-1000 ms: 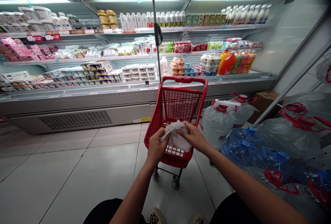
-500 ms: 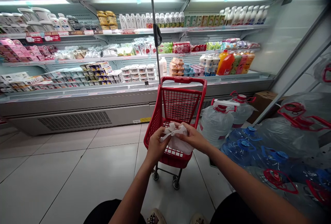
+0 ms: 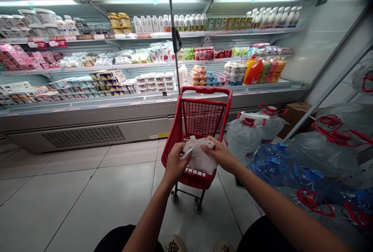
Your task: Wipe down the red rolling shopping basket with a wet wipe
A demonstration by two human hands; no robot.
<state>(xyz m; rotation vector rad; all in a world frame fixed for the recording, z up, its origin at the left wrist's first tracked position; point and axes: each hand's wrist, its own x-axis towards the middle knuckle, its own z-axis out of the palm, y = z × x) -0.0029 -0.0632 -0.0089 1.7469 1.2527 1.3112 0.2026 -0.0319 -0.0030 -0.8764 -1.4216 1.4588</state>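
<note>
A thin white wipe or tissue (image 3: 201, 158), crumpled and partly spread, is held between both hands above the red shopping cart (image 3: 170, 147). My left hand (image 3: 177, 162) pinches its left edge between thumb and fingers. On the other side, my right hand (image 3: 219, 152) grips the upper right edge, thumb on top. The cloth hangs in front of the cart's basket and hides part of its floor. Whether it is paper or fabric I cannot tell. The cart stands upright on small wheels just ahead of my feet.
Behind the cart runs an open refrigerated display (image 3: 140, 122) stocked with yogurt cups, bottles and juices. Large clear water jugs (image 3: 243, 137) and blue-capped jugs (image 3: 275, 166) crowd the floor at right. A cardboard box (image 3: 295, 114) sits behind them. Grey tiles (image 3: 101, 201) cover the floor.
My hands have drawn slightly apart, and the bunched white wipe or tissue is now more spread out between them. The cart has stayed in place.
</note>
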